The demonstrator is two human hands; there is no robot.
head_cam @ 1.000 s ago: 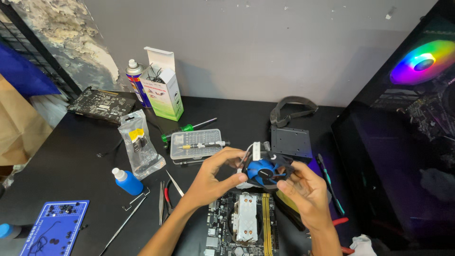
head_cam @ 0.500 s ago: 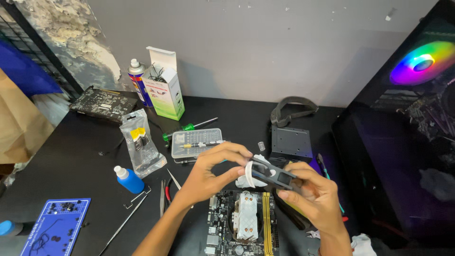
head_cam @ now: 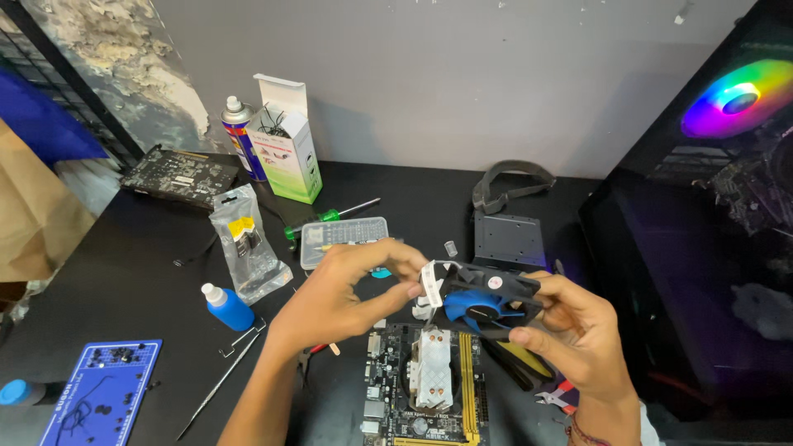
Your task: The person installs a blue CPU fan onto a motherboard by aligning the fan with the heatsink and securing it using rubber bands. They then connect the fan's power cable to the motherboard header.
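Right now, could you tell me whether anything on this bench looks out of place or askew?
Little stands out. The green-handled screwdriver rests slanted against the clear bit case, and the carton stands with its flap open. Both hands hold the blue-bladed fan tilted above the motherboard. Nothing looks spilled or damaged.

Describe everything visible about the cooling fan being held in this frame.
The cooling fan is a small square unit with a black frame that looks like plastic and blue blades around a dark hub. It is held tilted in the air above the motherboard and apart from it. The right hand grips its right side, thumb beneath and fingers on top. The left hand pinches the white tag and wiring at its left edge. Its far side is hidden.
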